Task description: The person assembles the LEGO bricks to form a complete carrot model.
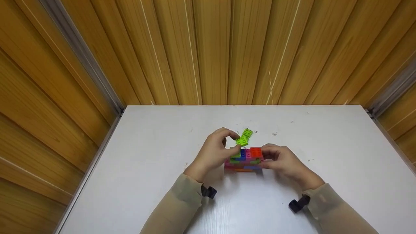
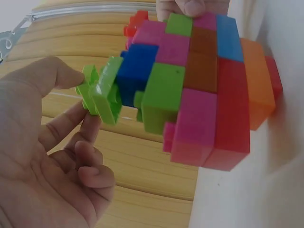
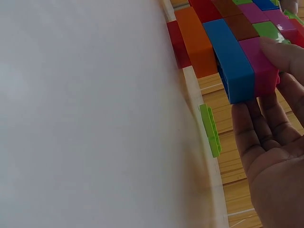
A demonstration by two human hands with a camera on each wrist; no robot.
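Observation:
A multicoloured stack of toy building bricks [image 1: 244, 160] stands on the white table. Blue, pink, green, brown, red and orange bricks [image 2: 259, 83] show along its stepped side. My left hand [image 1: 213, 152] pinches a lime-green piece [image 2: 107, 92] with studs between thumb and fingers, just above the stack's left part. Whether that piece touches the stack I cannot tell. At the other end my right hand [image 1: 286, 162] grips the stack, its thumb and fingers around a pink brick [image 3: 260, 69] beside a blue brick [image 3: 231, 61].
Another lime-green piece [image 3: 210, 130] lies on the table behind the stack. The white tabletop [image 1: 156, 139] carries small specks. Wood-patterned panels [image 1: 214, 52] rise behind its far edge, with metal frame rails [image 1: 81, 52] at the sides.

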